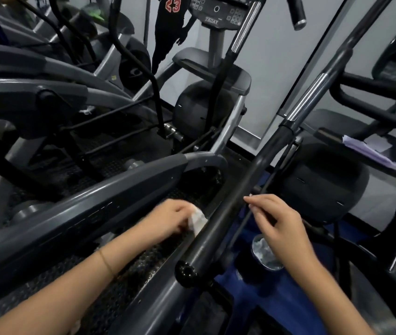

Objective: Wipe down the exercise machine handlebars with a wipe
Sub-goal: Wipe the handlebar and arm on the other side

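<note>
the left hand (172,217) is smeared with motion blur, and most of the wipe (197,221) is buried under its fingers. whether the right hand (280,226) pinches anything — too small to tell. the handlebar (226,213) runs off the top edge; the console (216,8) is cropped there too.

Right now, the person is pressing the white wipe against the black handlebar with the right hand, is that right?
Not quite. It is the left hand that grips the white wipe and presses it against the black handlebar. The right hand is on the bar's other side and has no wipe in it. The head view shows this.
</note>
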Motion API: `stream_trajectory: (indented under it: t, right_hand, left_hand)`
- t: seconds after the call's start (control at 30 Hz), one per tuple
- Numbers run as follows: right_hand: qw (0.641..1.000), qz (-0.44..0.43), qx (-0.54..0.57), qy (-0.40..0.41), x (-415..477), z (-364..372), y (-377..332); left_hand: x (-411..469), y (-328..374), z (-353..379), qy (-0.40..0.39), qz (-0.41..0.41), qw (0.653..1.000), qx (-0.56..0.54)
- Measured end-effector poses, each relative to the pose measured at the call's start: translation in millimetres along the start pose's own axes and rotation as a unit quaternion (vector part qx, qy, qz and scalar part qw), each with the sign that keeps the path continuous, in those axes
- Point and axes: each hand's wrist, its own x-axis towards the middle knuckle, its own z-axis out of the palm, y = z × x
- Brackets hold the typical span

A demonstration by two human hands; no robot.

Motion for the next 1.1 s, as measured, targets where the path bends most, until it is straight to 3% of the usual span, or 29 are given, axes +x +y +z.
stream_trajectory:
  t: [0.07,0.2,0.37,0.53,0.67,0.73,0.87,1.0,1.1]
  right_hand:
    - [0.997,-0.027,0.045,0.049,-14,6,-4]
    - [0.992,-0.074,0.069,0.070,-25,25,-16]
    - [0.978,-0.005,0.154,0.144,-28,35,-12]
    - [0.972,0.039,0.176,0.149,-32,48,8]
    - [0.980,0.027,0.135,0.143,-29,57,20]
    - [0.971,0.071,0.149,0.171,-11,53,33]
    - [0.918,0.195,0.262,0.226,28,36,56]
    - [0.925,0.183,0.254,0.214,27,47,59]
    - [0.913,0.180,0.259,0.257,48,46,69]
  left_hand:
    - [1,14,-6,0.117,0.099,0.985,0.085]
    - [-6,49,15,0.091,0.172,0.981,0.008]
    - [1,65,40,0.058,0.124,0.990,-0.035]
    - [48,73,41,0.118,0.133,0.965,0.195]
    - [96,87,48,0.068,0.108,0.953,0.274]
    - [116,93,54,0.058,0.104,0.947,0.299]
    - [144,100,55,0.053,0.089,0.945,0.311]
    - [157,103,58,0.023,0.088,0.940,0.329]
    - [163,102,56,0.001,0.063,0.955,0.291]
